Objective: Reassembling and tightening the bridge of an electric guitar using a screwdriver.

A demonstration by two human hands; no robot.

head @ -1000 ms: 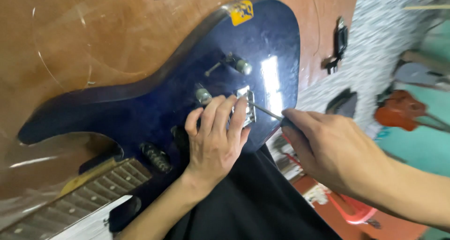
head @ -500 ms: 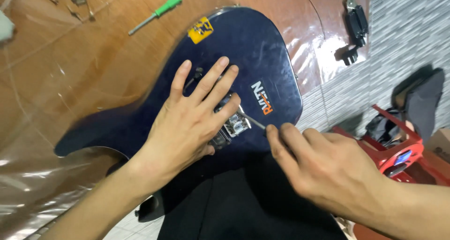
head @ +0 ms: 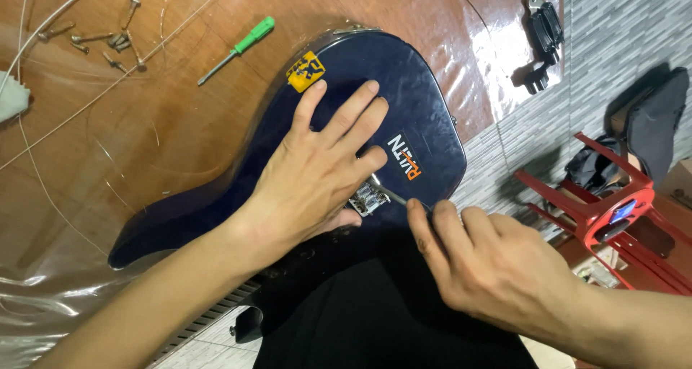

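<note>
A dark blue electric guitar body (head: pixel 425 102) lies on a brown table, with a yellow sticker near its upper edge. My left hand (head: pixel 317 174) rests flat on the body, fingers spread, beside a metal bridge piece (head: pixel 369 196). My right hand (head: pixel 490 268) grips a thin metal tool (head: pixel 393 196) whose tip points at that bridge piece. The tool's handle is hidden inside my fist. Dark cloth covers the lower part of the guitar.
A green-handled screwdriver (head: pixel 238 48) lies on the brown table (head: pixel 144 138) beyond the guitar. Loose screws (head: pixel 108 37) and thin wire strings sit at the top left. A black clip-like part (head: pixel 540 37) lies top right. A red stool (head: pixel 605 196) stands on the floor at right.
The view shifted so the guitar sits more centred. My left hand has spread flatter over the body, and my right hand with the tool stays at the bridge.
</note>
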